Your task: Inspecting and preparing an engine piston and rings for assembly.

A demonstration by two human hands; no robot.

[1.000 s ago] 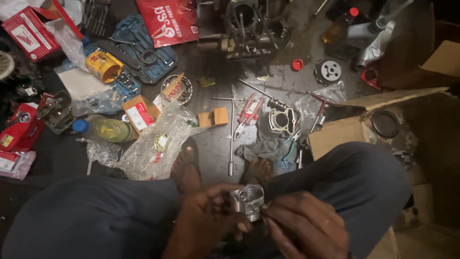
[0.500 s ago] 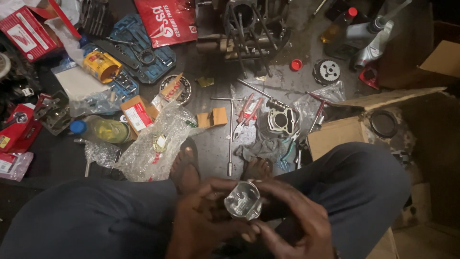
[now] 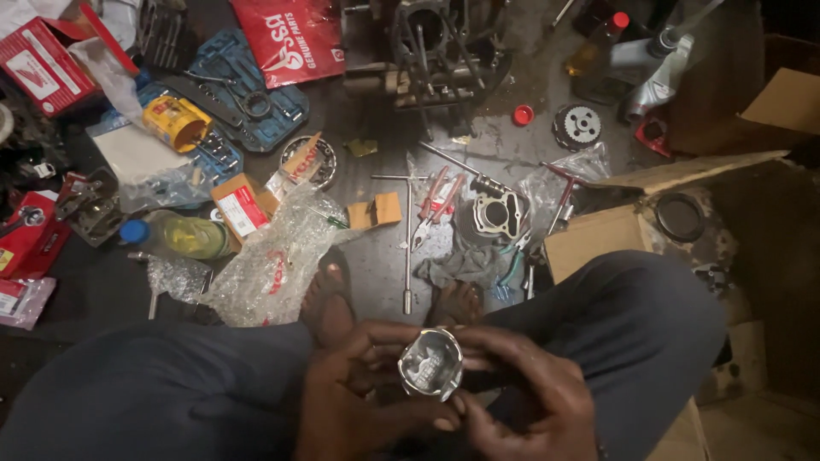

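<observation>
Both hands gripped one part between them over the lap. The left hand [image 3: 359,401] cupped a metal piston [image 3: 431,363] from below and the side, fingers closed against its skirt; the right hand [image 3: 530,401] pinched its opposite edge with thumb and fingertips pressed on it. The piston was held with its hollow underside tilted toward the camera, well above the floor [image 3: 376,273].

Risk, as judged: the grip lay on smooth, possibly oily metal, so a slip could drop the piston onto the hard floor and dent its skirt or ring lands. Grit from the cluttered floor could also foul it.

The piston appeared bright silver, cylindrical, clean, with internal bosses faintly visible; finer detail was blurred.

Beyond the bare feet lay a cylinder block [image 3: 495,213], red-handled pliers [image 3: 436,205] and a T-handle wrench [image 3: 407,239], with crumpled bubble wrap [image 3: 273,265] nearer the floor's left edge.
</observation>
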